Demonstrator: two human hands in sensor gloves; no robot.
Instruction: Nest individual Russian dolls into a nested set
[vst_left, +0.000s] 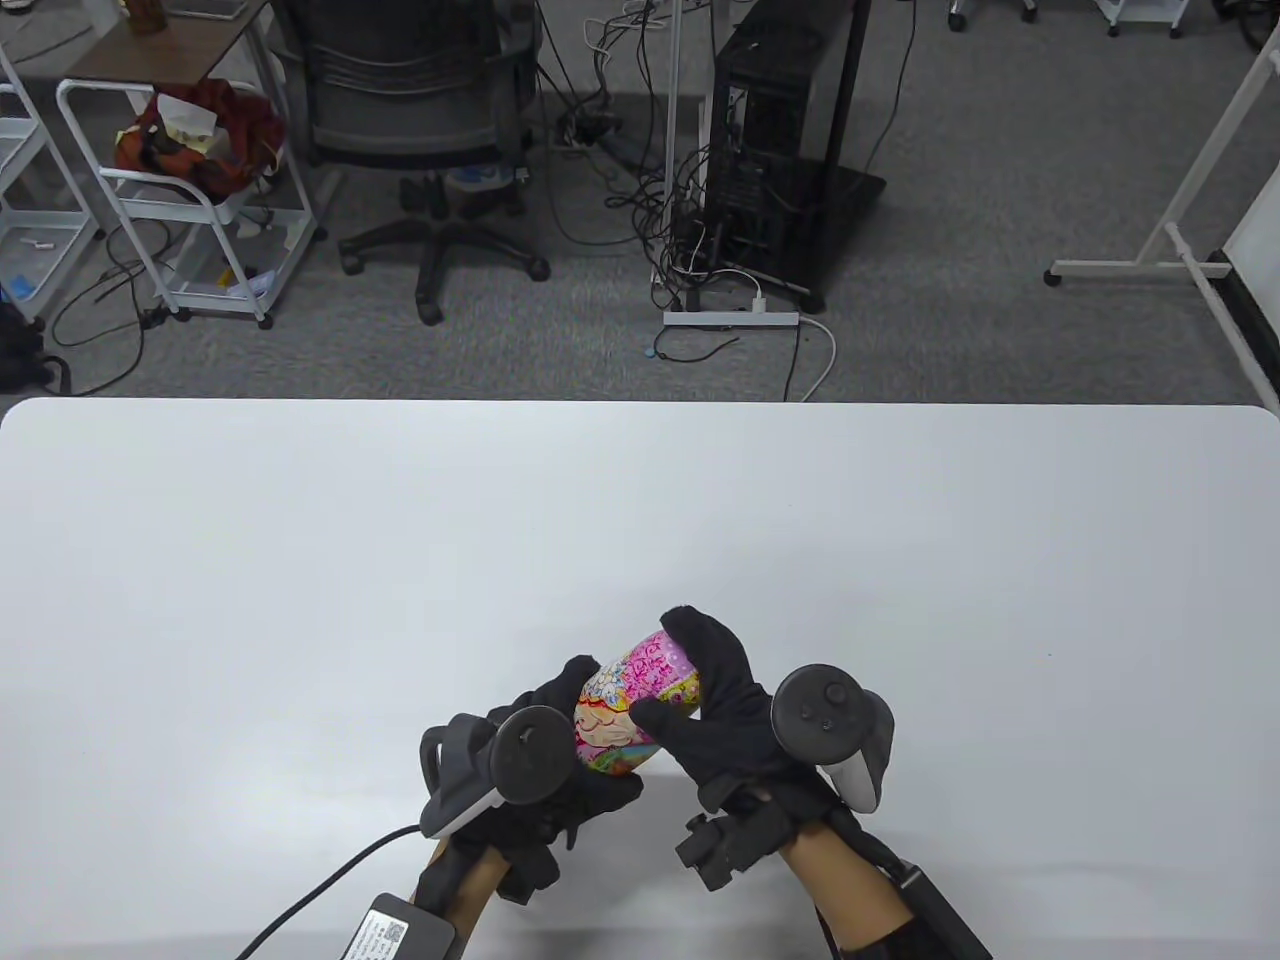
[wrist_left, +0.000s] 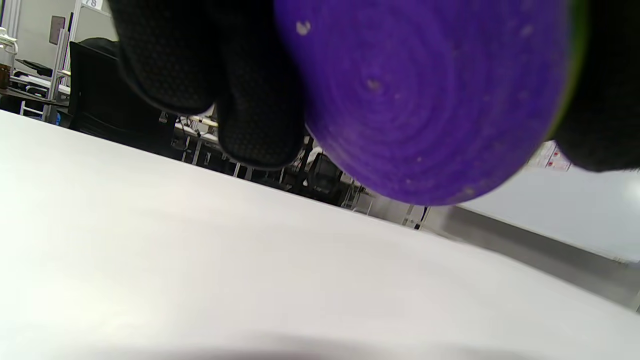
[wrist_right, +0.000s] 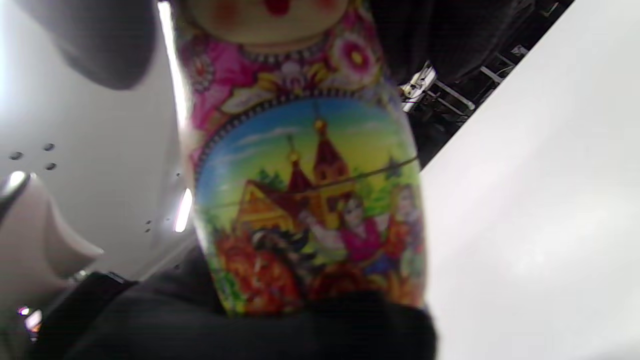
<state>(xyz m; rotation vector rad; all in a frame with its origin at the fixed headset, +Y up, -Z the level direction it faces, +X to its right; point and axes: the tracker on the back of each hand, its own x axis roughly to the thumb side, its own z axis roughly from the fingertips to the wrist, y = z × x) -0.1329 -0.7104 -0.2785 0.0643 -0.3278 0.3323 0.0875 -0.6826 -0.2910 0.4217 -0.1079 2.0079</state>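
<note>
We see the doll gripped by both hands, left hand and right hand; left wrist view alone shows its purple base; head tilts up-right above the table

Both hands, the left hand and the right hand, are wrapped round the doll, so there is no way in between them. All around the grip the white table is bare, far side, left and right. The doll's purple bottom hangs above the table, with open space under it.
</note>
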